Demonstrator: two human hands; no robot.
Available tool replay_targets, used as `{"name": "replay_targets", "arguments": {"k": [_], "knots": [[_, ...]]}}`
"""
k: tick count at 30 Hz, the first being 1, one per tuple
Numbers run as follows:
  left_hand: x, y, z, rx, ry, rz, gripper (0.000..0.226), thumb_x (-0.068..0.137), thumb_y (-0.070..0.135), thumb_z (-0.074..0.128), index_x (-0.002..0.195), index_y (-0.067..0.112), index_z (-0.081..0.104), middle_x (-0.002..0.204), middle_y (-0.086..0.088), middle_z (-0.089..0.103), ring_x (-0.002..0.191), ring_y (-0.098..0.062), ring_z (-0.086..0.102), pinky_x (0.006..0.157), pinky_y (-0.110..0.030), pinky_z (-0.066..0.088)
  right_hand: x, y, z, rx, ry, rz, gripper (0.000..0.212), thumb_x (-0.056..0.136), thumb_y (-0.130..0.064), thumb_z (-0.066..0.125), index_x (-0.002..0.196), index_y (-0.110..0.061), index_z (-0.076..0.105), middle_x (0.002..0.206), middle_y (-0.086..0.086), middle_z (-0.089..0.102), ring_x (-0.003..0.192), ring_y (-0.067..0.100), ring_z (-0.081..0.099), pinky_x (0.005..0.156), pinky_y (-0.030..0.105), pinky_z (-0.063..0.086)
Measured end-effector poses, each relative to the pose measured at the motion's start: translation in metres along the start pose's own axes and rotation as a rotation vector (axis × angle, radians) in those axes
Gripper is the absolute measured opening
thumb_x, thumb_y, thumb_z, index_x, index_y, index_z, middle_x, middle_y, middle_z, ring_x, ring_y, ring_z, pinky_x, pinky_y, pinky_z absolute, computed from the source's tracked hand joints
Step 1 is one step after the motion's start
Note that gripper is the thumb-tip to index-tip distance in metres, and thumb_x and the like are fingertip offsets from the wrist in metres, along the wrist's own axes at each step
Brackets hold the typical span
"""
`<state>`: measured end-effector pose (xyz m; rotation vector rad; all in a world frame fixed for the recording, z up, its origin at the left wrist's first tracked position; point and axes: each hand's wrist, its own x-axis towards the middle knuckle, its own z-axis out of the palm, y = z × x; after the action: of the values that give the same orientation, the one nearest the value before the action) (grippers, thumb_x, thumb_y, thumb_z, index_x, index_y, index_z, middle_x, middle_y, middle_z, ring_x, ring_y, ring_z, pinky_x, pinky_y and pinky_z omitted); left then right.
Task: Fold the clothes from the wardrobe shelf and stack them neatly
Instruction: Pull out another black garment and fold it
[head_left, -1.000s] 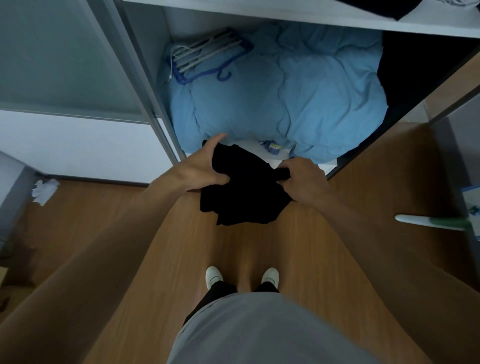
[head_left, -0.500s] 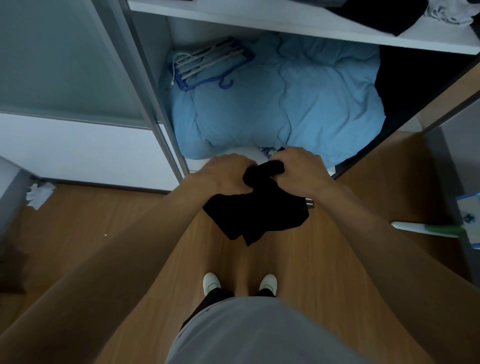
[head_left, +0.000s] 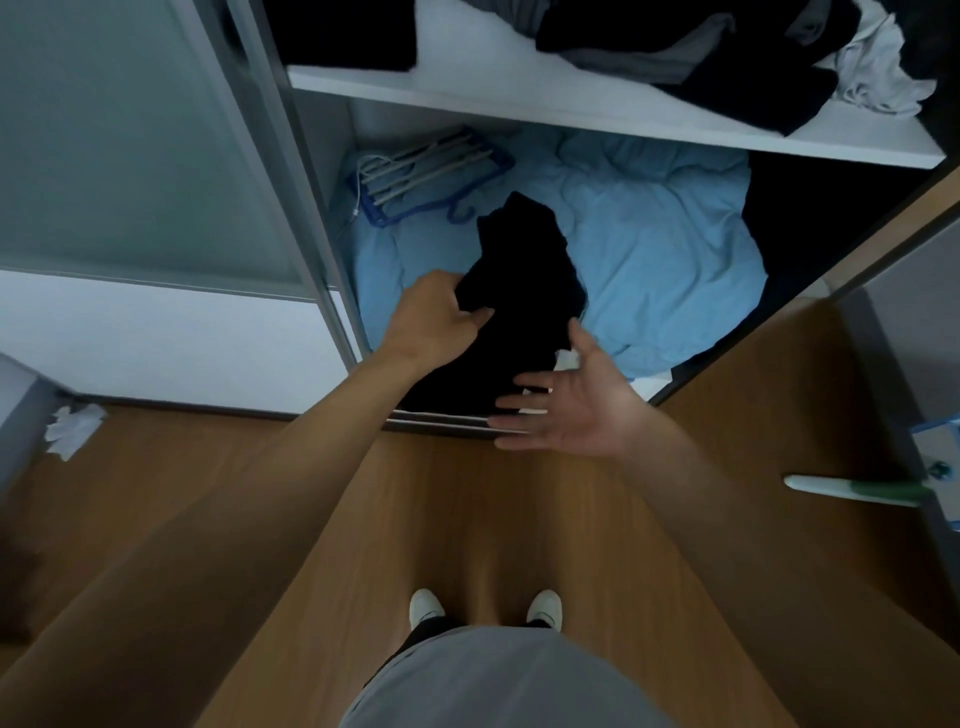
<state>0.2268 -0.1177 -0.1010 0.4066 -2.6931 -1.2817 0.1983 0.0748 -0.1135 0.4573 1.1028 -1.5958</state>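
Observation:
A black garment (head_left: 524, 291) hangs in front of the open wardrobe, over the light blue duvet (head_left: 649, 260) in the bottom compartment. My left hand (head_left: 436, 317) grips the garment's left edge, fingers curled round the cloth. My right hand (head_left: 566, 405) is spread open, palm up, just below and to the right of the garment, at its lower edge. On the white shelf (head_left: 571, 114) above lie a heap of dark clothes (head_left: 727, 47) and a white garment (head_left: 872, 73).
Blue and white hangers (head_left: 426, 176) lie on the duvet at the back left. A frosted sliding door (head_left: 130, 145) stands to the left. Crumpled white paper (head_left: 70, 428) lies on the wooden floor. A green-and-white handle (head_left: 862, 491) sticks in from the right.
The bunched garment has been raised and opened out toward the wardrobe. My right hand let go of it and spread open; my left hand kept its grip. The view tilted up.

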Motion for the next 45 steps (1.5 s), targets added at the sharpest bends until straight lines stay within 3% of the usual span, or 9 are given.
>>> {"name": "replay_targets", "arguments": {"k": [5, 9, 12, 18, 26, 31, 37, 42, 45], "knots": [[0.003, 0.014, -0.026, -0.118, -0.087, 0.243, 0.019, 0.087, 0.016, 0.072, 0.083, 0.034, 0.069, 0.077, 0.029, 0.061, 0.078, 0.003, 0.059, 0.066, 0.0, 0.038, -0.002, -0.056, 0.049, 0.328, -0.148, -0.17, 0.095, 0.084, -0.077, 0.042, 0.14, 0.0, 0.049, 0.141, 0.037, 0.046, 0.129, 0.057, 0.043, 0.091, 0.073, 0.044], [0.011, 0.022, -0.067, -0.167, -0.32, 0.509, 0.054, 0.083, -0.008, 0.061, 0.124, 0.028, 0.061, 0.124, 0.023, 0.054, 0.117, 0.013, 0.048, 0.104, -0.012, 0.035, -0.011, -0.082, 0.072, 0.173, 0.253, -0.616, 0.04, 0.106, -0.029, 0.041, 0.077, -0.015, 0.066, 0.075, 0.005, 0.066, 0.067, 0.015, 0.065, 0.051, 0.02, 0.056], [0.025, 0.029, -0.094, -0.287, -0.493, 0.467, 0.063, 0.074, 0.0, 0.041, 0.129, 0.027, 0.055, 0.144, 0.018, 0.042, 0.133, 0.012, 0.037, 0.111, -0.013, 0.026, -0.012, -0.096, 0.085, 0.187, 0.223, -0.667, 0.043, 0.106, -0.038, 0.041, 0.075, -0.013, 0.058, 0.059, 0.003, 0.062, 0.05, 0.013, 0.062, 0.042, 0.018, 0.049], [0.07, 0.058, -0.094, -0.355, -0.143, 0.394, 0.052, 0.102, 0.024, 0.051, 0.149, 0.016, 0.031, 0.15, -0.005, 0.038, 0.14, -0.014, 0.037, 0.118, -0.041, 0.029, 0.002, -0.136, 0.146, -0.039, -0.019, -0.685, 0.07, 0.096, -0.063, 0.039, 0.072, -0.012, 0.08, 0.075, 0.01, 0.075, 0.067, 0.022, 0.074, 0.056, 0.029, 0.059], [0.142, 0.072, -0.105, -0.423, 0.126, 0.494, 0.057, 0.102, 0.028, 0.046, 0.154, 0.016, 0.026, 0.156, -0.003, 0.033, 0.145, -0.009, 0.03, 0.121, -0.039, 0.025, 0.026, -0.217, 0.177, -0.074, -0.179, -0.842, 0.057, 0.096, -0.055, 0.04, 0.076, -0.016, 0.077, 0.072, 0.003, 0.072, 0.067, 0.013, 0.071, 0.062, 0.023, 0.058], [0.209, 0.074, -0.114, -0.227, 0.273, 0.511, 0.054, 0.103, 0.022, 0.045, 0.152, 0.008, 0.027, 0.159, -0.008, 0.027, 0.148, -0.013, 0.022, 0.122, -0.023, 0.017, 0.053, -0.297, 0.189, 0.044, -0.304, -0.737, 0.062, 0.097, -0.059, 0.041, 0.135, -0.013, 0.058, 0.106, 0.009, 0.069, 0.11, 0.021, 0.062, 0.097, 0.031, 0.047], [0.288, 0.086, -0.162, 0.049, 0.518, 0.382, 0.051, 0.104, 0.028, 0.043, 0.152, 0.016, 0.032, 0.16, -0.004, 0.026, 0.149, -0.018, 0.021, 0.121, -0.056, 0.012, 0.098, -0.381, 0.248, -0.06, -0.528, -0.701, 0.053, 0.104, -0.048, 0.019, 0.111, -0.014, 0.059, 0.087, 0.007, 0.073, 0.083, 0.017, 0.07, 0.075, 0.027, 0.057], [0.342, 0.076, -0.197, 0.384, 0.585, 0.191, 0.049, 0.103, 0.043, 0.036, 0.15, 0.032, 0.036, 0.161, 0.005, 0.029, 0.151, -0.02, 0.017, 0.118, -0.057, 0.002, 0.168, -0.42, 0.284, -0.251, -0.386, -0.576, 0.038, 0.11, -0.016, 0.024, 0.146, -0.012, 0.035, 0.146, 0.01, 0.051, 0.12, 0.01, 0.054, 0.078, 0.008, 0.046], [0.363, 0.036, -0.204, 0.519, 0.382, -0.099, 0.048, 0.103, 0.037, 0.036, 0.151, 0.028, 0.036, 0.159, 0.006, 0.032, 0.15, -0.019, 0.019, 0.118, -0.06, 0.002, 0.2, -0.432, 0.269, -0.527, -0.289, -0.443, 0.035, 0.108, -0.029, 0.034, 0.108, -0.011, 0.064, 0.095, 0.008, 0.076, 0.079, 0.014, 0.072, 0.062, 0.021, 0.056]]}}
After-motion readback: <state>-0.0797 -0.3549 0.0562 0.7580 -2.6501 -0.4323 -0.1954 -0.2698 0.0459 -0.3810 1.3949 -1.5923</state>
